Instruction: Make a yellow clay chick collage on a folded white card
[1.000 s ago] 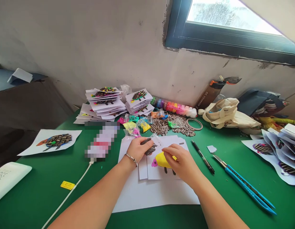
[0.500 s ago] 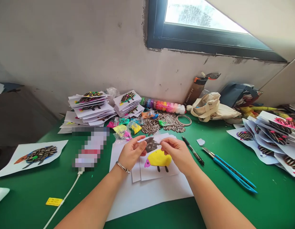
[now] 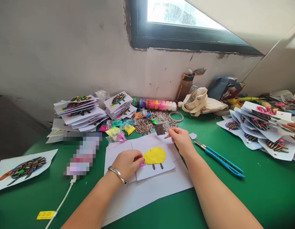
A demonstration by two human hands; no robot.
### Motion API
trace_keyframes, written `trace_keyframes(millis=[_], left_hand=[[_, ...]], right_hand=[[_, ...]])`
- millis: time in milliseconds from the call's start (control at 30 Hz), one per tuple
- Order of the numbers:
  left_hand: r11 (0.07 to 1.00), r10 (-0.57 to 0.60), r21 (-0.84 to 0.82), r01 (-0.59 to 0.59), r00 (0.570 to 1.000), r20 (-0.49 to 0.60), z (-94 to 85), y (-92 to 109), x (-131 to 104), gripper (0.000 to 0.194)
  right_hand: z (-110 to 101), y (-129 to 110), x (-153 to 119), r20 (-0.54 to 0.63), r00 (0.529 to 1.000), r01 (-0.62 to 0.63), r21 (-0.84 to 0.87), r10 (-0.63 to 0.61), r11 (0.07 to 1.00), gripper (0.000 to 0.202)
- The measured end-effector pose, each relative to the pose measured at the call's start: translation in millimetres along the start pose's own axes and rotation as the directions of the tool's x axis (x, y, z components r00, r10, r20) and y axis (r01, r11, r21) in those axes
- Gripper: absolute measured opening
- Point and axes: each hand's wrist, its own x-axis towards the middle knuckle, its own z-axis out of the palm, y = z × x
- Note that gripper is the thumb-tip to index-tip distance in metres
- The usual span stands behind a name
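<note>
A card bearing a flat yellow clay shape [image 3: 155,156], with a pink head and two dark legs, lies on white paper sheets [image 3: 147,197]. My left hand [image 3: 129,163] rests over the card's left side, thumb and fingers closed at the pink head, which they partly cover; what they pinch is hidden. At the card's upper right, my right hand [image 3: 179,138] is closed on a thin black pen [image 3: 166,137], of which only the tip end shows. A dark clay packet [image 3: 159,129] sits just beyond these fingers.
Behind are coloured clay packets [image 3: 128,128], striped seeds [image 3: 142,126], a tape ring [image 3: 176,117] and stacked cards [image 3: 82,111]. A blue cutter [image 3: 223,160] lies right. Another person's hand [image 3: 292,127] touches the cards [image 3: 278,144] at far right. A cable [image 3: 63,198] runs lower left.
My hands have moved apart. The dark packet has left them and lies beyond the card. My left hand has come down to the pink head, my right hand to the pen. Another person's hand has appeared.
</note>
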Motion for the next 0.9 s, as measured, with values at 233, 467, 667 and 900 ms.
trace_keyframes(millis=[233,467,667,900], left_hand=[[0.993,0.018,0.119,-0.024,0.999,0.047,7.4,-2.1,-0.1,0.017],[0.985,0.035,0.167,-0.040,0.999,0.035,11.0,-0.4,0.1,0.018],[0.992,0.032,0.120,-0.035,0.999,0.025,9.4,-0.9,-1.6,0.016],[0.999,-0.010,-0.037,0.007,0.997,-0.080,-2.7,-8.4,2.8,0.027]], right_hand=[[-2.0,7.1,6.3,-0.015,1.000,-0.007,-0.021,0.006,1.000,0.025],[-1.0,8.4,6.2,-0.002,1.000,-0.021,-0.019,0.021,1.000,0.025],[-1.7,8.3,6.1,0.009,0.999,-0.044,0.043,0.044,0.998,0.025],[-6.2,-1.5,4.1,0.005,0.999,-0.053,0.211,0.053,0.976,0.025]])
